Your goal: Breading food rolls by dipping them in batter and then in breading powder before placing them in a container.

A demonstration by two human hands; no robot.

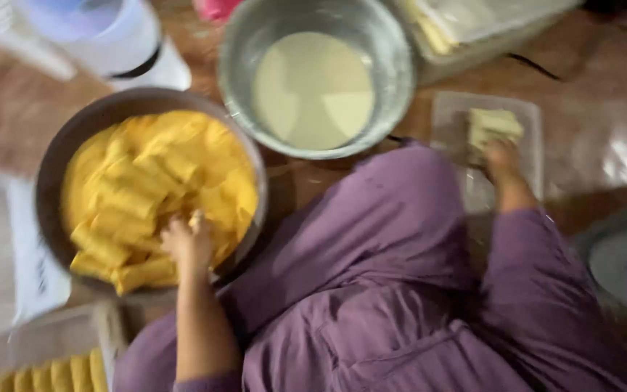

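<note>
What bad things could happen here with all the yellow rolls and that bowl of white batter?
The left hand digs into yellow rolls heaped near the rim of the dark bowl, so some might tumble out. The purple-clad knee sits close to the metal bowl of pale batter; a nudge could slosh it.

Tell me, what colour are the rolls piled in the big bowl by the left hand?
Yellow rolls, seen in the head view, blurred.
</note>
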